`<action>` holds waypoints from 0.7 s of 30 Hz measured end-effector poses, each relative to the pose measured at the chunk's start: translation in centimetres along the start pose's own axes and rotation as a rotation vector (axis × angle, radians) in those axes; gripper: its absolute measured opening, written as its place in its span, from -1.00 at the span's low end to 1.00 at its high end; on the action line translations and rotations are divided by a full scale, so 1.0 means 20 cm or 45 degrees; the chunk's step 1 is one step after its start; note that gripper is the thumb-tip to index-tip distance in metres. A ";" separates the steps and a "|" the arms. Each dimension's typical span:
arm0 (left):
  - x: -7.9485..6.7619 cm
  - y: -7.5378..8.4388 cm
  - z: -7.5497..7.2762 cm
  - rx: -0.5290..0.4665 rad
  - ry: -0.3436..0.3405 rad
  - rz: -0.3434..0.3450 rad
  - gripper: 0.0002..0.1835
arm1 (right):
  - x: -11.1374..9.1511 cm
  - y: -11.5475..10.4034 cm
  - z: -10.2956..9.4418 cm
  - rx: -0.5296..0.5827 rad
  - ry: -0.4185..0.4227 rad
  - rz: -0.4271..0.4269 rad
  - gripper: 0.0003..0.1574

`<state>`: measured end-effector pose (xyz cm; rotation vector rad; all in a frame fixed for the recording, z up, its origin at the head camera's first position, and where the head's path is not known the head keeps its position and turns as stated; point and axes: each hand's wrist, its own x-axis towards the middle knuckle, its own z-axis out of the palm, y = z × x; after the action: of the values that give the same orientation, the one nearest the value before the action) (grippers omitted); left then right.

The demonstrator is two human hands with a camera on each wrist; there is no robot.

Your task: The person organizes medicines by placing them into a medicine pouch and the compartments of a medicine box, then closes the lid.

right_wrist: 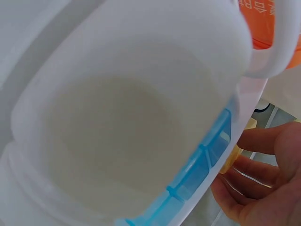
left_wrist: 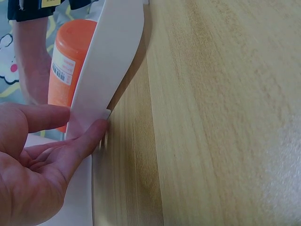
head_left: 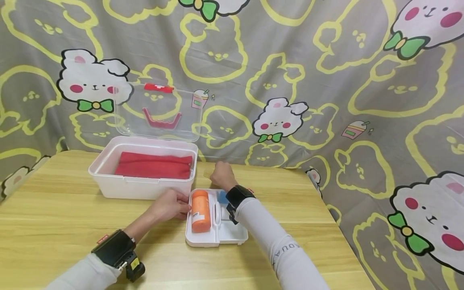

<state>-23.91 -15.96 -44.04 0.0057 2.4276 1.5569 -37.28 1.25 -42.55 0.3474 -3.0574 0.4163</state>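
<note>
A white divided tray [head_left: 203, 241] with a raised middle handle [head_left: 217, 213] lies on the table. Inside its left side rests an orange bottle [head_left: 201, 211] with a barcode label. At the tray's left edge, my left hand [head_left: 170, 206] grips the side wall between thumb and fingers. Past the tray's far edge, my right hand [head_left: 222, 176] pinches a small yellowish piece [right_wrist: 230, 160], mostly hidden by the fingers and the tray wall. A translucent blue divided piece [right_wrist: 197, 162] sits in the tray's far right compartment, partly covered by the right wrist in the head view.
Left of the tray stands a white storage box [head_left: 137, 187] holding a red zipped pouch [head_left: 154, 166]. Its clear lid [head_left: 159, 100] stands raised behind, with a red handle and latch. A patterned curtain [head_left: 232, 92] hangs along the back of the wooden table [head_left: 290, 209].
</note>
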 end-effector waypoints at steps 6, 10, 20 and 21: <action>0.00 0.00 0.00 -0.009 -0.010 -0.001 -0.73 | -0.01 0.01 -0.02 0.029 -0.013 0.012 -0.92; 0.00 0.00 0.00 -0.007 -0.014 0.001 -0.73 | -0.02 0.02 -0.03 0.055 -0.021 0.017 -0.93; 0.00 0.00 0.00 -0.020 -0.027 0.001 -0.68 | -0.02 0.02 -0.10 0.095 -0.101 -0.006 -0.57; 0.00 0.00 -0.01 -0.016 -0.028 0.001 -0.68 | -0.03 0.02 -0.11 0.098 -0.103 -0.019 -0.53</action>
<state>-24.02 -16.07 -44.03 0.0217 2.4013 1.5638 -36.77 2.30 -40.46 0.3997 -3.1209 0.5333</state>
